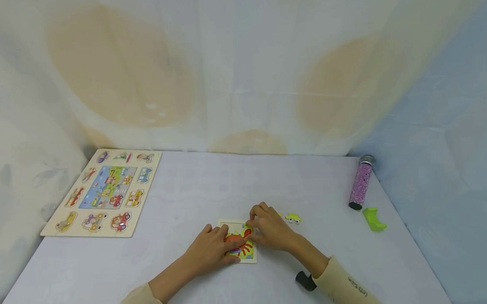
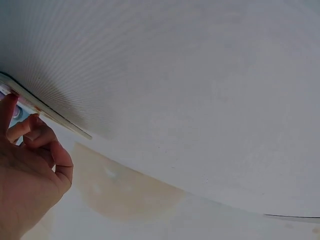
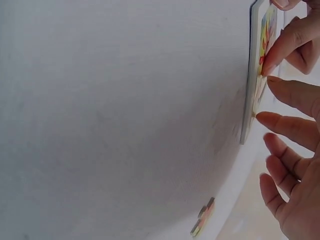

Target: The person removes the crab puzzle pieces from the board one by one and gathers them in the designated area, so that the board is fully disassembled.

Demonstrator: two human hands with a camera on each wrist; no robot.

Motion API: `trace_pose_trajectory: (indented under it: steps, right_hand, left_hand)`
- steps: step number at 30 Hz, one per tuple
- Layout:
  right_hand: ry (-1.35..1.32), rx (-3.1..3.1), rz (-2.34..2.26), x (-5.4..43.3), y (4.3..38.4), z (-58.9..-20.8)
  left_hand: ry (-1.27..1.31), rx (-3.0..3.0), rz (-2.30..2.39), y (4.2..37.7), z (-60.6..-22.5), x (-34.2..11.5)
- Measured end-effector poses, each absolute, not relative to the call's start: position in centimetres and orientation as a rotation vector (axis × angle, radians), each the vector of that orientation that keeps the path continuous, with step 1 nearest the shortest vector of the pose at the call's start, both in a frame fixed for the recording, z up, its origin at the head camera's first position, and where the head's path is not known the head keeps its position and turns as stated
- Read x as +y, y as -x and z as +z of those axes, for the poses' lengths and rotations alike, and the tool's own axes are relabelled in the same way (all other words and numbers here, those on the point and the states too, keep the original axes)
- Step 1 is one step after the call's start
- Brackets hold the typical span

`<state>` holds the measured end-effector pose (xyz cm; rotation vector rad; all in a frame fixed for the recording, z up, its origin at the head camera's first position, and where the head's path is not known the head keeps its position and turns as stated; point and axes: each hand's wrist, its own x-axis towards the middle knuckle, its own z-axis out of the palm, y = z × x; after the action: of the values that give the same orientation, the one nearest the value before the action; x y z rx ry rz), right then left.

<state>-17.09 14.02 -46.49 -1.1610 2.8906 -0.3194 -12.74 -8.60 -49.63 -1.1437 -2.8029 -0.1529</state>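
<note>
A small jigsaw puzzle board (image 1: pixel 249 260) with a red crab picture lies at the front middle of the table. My left hand (image 1: pixel 206 251) holds its left side, with a finger laid across the picture and the thumb near the lower edge. From the right, my right hand (image 1: pixel 272 229) has thumb and forefinger at either side of a puzzle piece (image 1: pixel 248 232) with a red claw, at the board's upper right. The right wrist view shows these fingertips (image 3: pixel 260 116) low on the board, close to the left hand's finger. The board's upper left shows bare pale wood.
A loose yellow-green puzzle piece (image 1: pixel 294 218) lies right of my right hand; another is partly hidden behind it. A black object (image 1: pixel 305 281) lies beside the right sleeve. A large vehicle puzzle (image 1: pixel 127 231) is at left. A glittery pink microphone (image 1: pixel 361 183) and a green curved piece (image 1: pixel 373 220) lie at right.
</note>
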Motion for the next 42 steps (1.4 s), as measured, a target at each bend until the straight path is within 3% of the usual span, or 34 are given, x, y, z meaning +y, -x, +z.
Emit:
trace_pose_trajectory:
  steps: [10,25,33,42]
  right_hand:
    - [1.236,2.897,-0.370,13.2,19.1,-47.1]
    - [1.592,2.713,0.202,12.6,21.0,-44.9]
    - [1.524,2.659,0.286,11.9,21.2,-46.3]
    - [1.409,2.667,-0.073,12.6,21.5,-45.3]
  left_hand:
    - [1.144,-2.766,-0.156,12.7,-49.9,-8.7]
    - [1.155,-2.830,-0.222,12.8,-50.5,-8.4]
    - [1.156,-2.815,-0.283,12.7,-50.7,-8.4]
    - [1.150,-2.876,-0.236,12.8,-50.5,-8.8]
